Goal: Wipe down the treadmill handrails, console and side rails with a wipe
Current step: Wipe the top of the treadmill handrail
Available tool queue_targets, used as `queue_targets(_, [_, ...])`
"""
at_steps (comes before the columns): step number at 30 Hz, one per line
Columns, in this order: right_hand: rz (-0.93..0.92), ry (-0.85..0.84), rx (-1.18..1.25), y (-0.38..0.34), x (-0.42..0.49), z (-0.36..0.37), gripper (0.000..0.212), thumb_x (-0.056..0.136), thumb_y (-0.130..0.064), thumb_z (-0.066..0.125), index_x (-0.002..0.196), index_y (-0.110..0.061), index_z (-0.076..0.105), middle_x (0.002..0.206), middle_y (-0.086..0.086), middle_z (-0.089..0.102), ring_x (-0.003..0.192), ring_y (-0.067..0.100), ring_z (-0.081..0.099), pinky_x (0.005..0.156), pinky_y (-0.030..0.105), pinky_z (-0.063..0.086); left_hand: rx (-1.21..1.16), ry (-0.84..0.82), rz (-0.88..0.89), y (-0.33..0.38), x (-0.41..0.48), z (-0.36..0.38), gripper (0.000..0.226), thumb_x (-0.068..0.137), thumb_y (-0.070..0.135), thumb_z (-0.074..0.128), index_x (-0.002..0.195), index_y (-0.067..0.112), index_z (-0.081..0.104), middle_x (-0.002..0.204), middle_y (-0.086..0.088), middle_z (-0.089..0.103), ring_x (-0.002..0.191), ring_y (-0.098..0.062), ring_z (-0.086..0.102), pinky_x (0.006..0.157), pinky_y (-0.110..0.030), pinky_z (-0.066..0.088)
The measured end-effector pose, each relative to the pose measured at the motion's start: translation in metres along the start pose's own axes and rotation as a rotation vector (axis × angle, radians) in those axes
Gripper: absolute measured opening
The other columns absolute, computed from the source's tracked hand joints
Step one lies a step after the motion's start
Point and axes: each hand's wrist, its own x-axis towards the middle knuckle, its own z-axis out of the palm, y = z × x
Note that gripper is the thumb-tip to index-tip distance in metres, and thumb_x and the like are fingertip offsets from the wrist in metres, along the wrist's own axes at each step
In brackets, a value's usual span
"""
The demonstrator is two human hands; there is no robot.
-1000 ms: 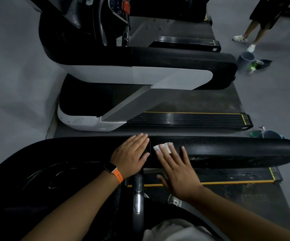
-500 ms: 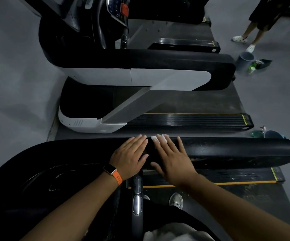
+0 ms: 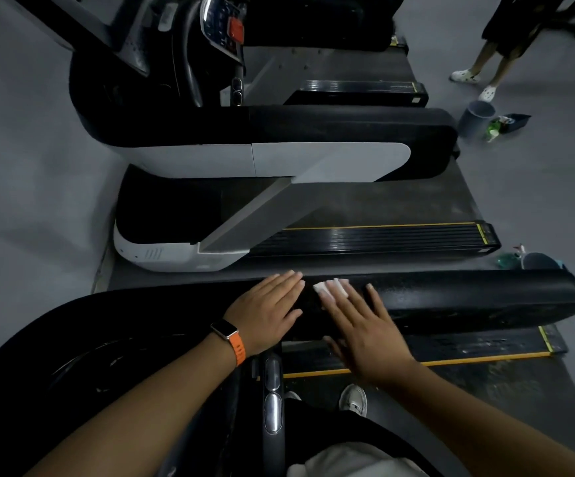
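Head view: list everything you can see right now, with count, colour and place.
handrail: one, black, across the foreground
wipe: one, white, on the handrail under the right hand
side rail: one, black with yellow line, below the handrail
neighbouring treadmill: one, black and grey, behind the handrail
console: one, dark with red button, top centre
buckets: two, grey, floor at right
bystander: one, dark clothes, white shoes, top right
watch: one, orange strap, left wrist
left hand: one, flat on the handrail
right hand: one, fingers flat on the wipe

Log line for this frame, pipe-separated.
step: wiping handrail | right hand: flat, presses white wipe onto handrail | left hand: flat on handrail, beside right hand
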Motion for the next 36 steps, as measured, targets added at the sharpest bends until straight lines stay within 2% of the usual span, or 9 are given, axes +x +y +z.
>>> queue_targets(3, [0.113, 0.028, 0.006, 0.011, -0.017, 0.005, 0.093, 0.101, -0.049, 0.057, 0.168, -0.018, 0.001, 0.176, 0.003, -0.001, 0.162, 0.025, -0.002, 0.126, 0.059, 0.015, -0.028, 0.037, -0.015, 0.002, -0.001, 0.001, 0.054, 0.106, 0.039, 0.043, 0.148, 0.006, 0.052, 0.156, -0.011, 0.048, 0.146, -0.021, 0.043, 0.121, -0.04, 0.036])
queue_targets(5, [0.132, 0.037, 0.013, -0.004, -0.009, 0.008, 0.096, 0.098, -0.049, 0.057, 0.168, -0.014, 0.001, 0.176, 0.007, -0.002, 0.162, 0.029, -0.004, 0.126, 0.06, 0.01, -0.048, 0.05, -0.022, 0.003, 0.0, 0.001, 0.053, 0.106, 0.039, 0.044, 0.147, 0.007, 0.053, 0.155, -0.011, 0.049, 0.146, -0.021, 0.044, 0.121, -0.04, 0.037])
queue_targets(9, [-0.034, 0.068, -0.037, -0.011, 0.002, 0.01, 0.09, 0.098, -0.049, 0.05, 0.168, -0.016, 0.003, 0.176, 0.006, -0.001, 0.162, 0.028, 0.0, 0.125, 0.057, 0.01, -0.055, 0.034, -0.029, 0.003, -0.001, -0.001, 0.054, 0.106, 0.04, 0.043, 0.148, 0.008, 0.052, 0.156, -0.01, 0.048, 0.146, -0.02, 0.043, 0.121, -0.04, 0.037])
queue_targets(12, [-0.018, 0.071, -0.027, 0.016, -0.013, 0.008, 0.089, 0.099, -0.044, 0.055, 0.168, -0.019, 0.004, 0.176, 0.003, -0.001, 0.162, 0.025, 0.003, 0.125, 0.06, 0.018, -0.069, 0.026, -0.025, 0.003, -0.002, -0.002, 0.053, 0.106, 0.039, 0.044, 0.149, 0.008, 0.051, 0.156, -0.01, 0.048, 0.147, -0.02, 0.042, 0.121, -0.04, 0.036])
queue_targets(16, [0.034, 0.084, 0.0, 0.0, -0.012, 0.005, 0.103, 0.093, -0.046, 0.067, 0.168, -0.016, 0.003, 0.176, 0.004, -0.004, 0.162, 0.03, -0.002, 0.122, 0.065, 0.012, -0.095, 0.018, -0.048, 0.004, 0.001, -0.001, 0.053, 0.106, 0.039, 0.042, 0.149, 0.009, 0.051, 0.156, -0.009, 0.048, 0.147, -0.02, 0.042, 0.12, -0.041, 0.037])
queue_targets(19, [-0.117, 0.054, -0.047, -0.021, -0.002, 0.006, 0.117, 0.081, -0.043, 0.075, 0.168, -0.015, 0.003, 0.176, 0.007, -0.004, 0.161, 0.034, 0.0, 0.121, 0.064, 0.008, -0.082, 0.029, -0.053, 0.006, 0.0, -0.002, 0.053, 0.106, 0.039, 0.042, 0.148, 0.009, 0.052, 0.156, -0.009, 0.049, 0.146, -0.02, 0.043, 0.119, -0.042, 0.039])
queue_targets(26, [-0.026, 0.033, -0.169, 0.034, -0.045, 0.012, 0.107, 0.085, -0.041, 0.074, 0.168, -0.015, 0.011, 0.176, 0.009, 0.005, 0.162, 0.03, 0.006, 0.123, 0.061, 0.017, -0.064, 0.023, 0.019, 0.002, 0.004, 0.003, 0.054, 0.105, 0.037, 0.041, 0.148, 0.007, 0.051, 0.157, -0.01, 0.047, 0.147, -0.021, 0.042, 0.121, -0.04, 0.036])
queue_targets(30, [0.05, 0.057, -0.105, 0.012, -0.033, 0.01, 0.108, 0.087, -0.044, 0.073, 0.167, -0.012, 0.009, 0.175, 0.011, 0.002, 0.162, 0.033, 0.004, 0.122, 0.059, 0.016, -0.051, 0.021, 0.077, 0.009, 0.018, 0.004, 0.054, 0.105, 0.038, 0.042, 0.148, 0.007, 0.052, 0.156, -0.01, 0.048, 0.146, -0.021, 0.043, 0.122, -0.037, 0.033])
queue_targets(36, [-0.004, 0.051, -0.11, 0.035, -0.034, 0.005, 0.095, 0.096, -0.046, 0.061, 0.168, -0.015, 0.007, 0.176, 0.007, 0.0, 0.162, 0.027, 0.004, 0.124, 0.057, 0.016, -0.055, 0.036, 0.105, 0.018, 0.028, 0.005, 0.053, 0.105, 0.038, 0.042, 0.146, 0.006, 0.053, 0.154, -0.012, 0.05, 0.144, -0.022, 0.046, 0.119, -0.04, 0.039])
